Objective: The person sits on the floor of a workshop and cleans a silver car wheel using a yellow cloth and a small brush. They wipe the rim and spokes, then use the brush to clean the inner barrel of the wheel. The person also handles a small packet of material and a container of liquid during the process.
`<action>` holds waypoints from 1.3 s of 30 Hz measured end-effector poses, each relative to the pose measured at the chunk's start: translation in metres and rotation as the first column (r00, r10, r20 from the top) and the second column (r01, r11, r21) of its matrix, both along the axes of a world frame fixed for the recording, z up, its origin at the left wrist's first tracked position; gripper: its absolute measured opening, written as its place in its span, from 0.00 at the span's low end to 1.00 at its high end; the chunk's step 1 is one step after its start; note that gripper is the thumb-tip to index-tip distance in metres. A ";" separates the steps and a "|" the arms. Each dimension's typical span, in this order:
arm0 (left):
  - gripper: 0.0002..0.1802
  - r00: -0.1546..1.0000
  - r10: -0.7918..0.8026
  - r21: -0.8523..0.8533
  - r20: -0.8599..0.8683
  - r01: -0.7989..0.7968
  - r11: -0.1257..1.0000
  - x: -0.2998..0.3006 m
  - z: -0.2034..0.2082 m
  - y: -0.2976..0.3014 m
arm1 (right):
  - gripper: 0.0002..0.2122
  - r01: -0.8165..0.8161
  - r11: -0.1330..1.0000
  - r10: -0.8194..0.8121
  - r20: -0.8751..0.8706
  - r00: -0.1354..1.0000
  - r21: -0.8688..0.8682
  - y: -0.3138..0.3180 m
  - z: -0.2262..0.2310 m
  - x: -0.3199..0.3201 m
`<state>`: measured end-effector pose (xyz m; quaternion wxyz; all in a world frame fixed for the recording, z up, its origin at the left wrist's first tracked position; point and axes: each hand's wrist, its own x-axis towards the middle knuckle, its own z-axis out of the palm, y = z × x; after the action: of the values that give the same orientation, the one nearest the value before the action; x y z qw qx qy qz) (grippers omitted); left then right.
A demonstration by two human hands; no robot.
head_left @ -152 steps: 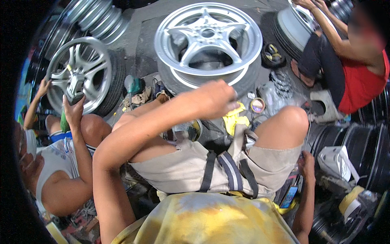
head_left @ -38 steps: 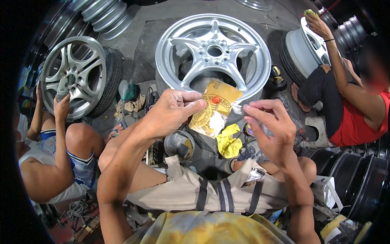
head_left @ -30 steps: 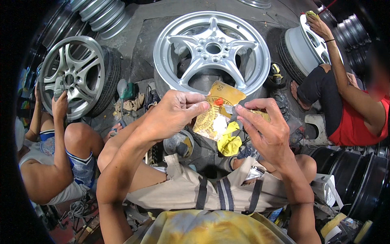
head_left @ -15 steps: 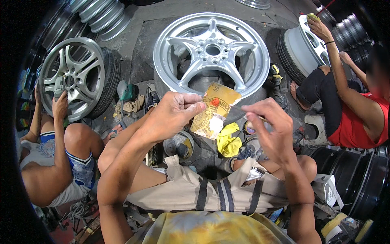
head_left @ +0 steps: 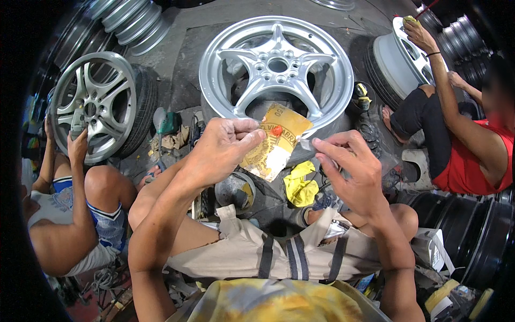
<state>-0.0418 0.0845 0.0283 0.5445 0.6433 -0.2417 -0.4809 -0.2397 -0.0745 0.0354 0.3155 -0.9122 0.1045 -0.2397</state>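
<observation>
My left hand [head_left: 222,153] pinches the left edge of a piece of sandpaper [head_left: 257,156] between thumb and fingers. Its tan printed backing faces up, bearing a red dab [head_left: 276,130] and a larger white patch of paste [head_left: 277,159]. Just right of the sheet, my right hand [head_left: 354,172] is closed on a small flat grey blade [head_left: 307,144], whose tip points toward the paper without clearly touching it; most of it is hidden by the fingers. Beyond both hands lies a silver five-spoke wheel rim [head_left: 278,45], resting on a tire.
A crumpled yellow cloth [head_left: 301,185] lies below the sandpaper, beside a round grey container [head_left: 235,192]. At left, a person holds a sander [head_left: 78,118] against another rim [head_left: 99,86]. At right, a person in red works on a rim with a tire [head_left: 389,61]. Dark rims [head_left: 461,231] stand at lower right.
The sandpaper has shifted slightly left and turned in my left hand. My right hand has moved a little left and tilted, so the grey blade shows more plainly beside the sheet.
</observation>
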 end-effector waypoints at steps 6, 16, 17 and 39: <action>0.14 1.000 -0.018 -0.042 0.015 0.018 0.999 0.000 0.000 0.000 | 0.12 -0.009 0.999 0.008 -0.006 1.000 -0.042 -0.001 0.000 0.000; 0.13 0.998 -0.016 -0.021 0.069 0.018 1.000 -0.003 0.002 0.000 | 0.11 -0.028 0.999 0.028 0.011 1.000 0.020 0.001 -0.002 0.005; 0.13 0.997 -0.011 -0.028 0.074 0.013 1.000 -0.003 -0.002 0.001 | 0.11 -0.037 0.999 0.037 -0.014 0.999 0.032 0.004 -0.001 0.004; 0.15 0.999 -0.029 -0.046 -0.019 0.028 0.999 -0.004 0.000 0.001 | 0.08 -0.036 0.994 0.042 -0.048 0.998 0.103 -0.001 0.003 0.003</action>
<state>-0.0463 0.0856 0.0285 0.5543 0.6223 -0.2564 -0.4896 -0.2363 -0.0753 0.0387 0.3635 -0.9025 0.1067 -0.2048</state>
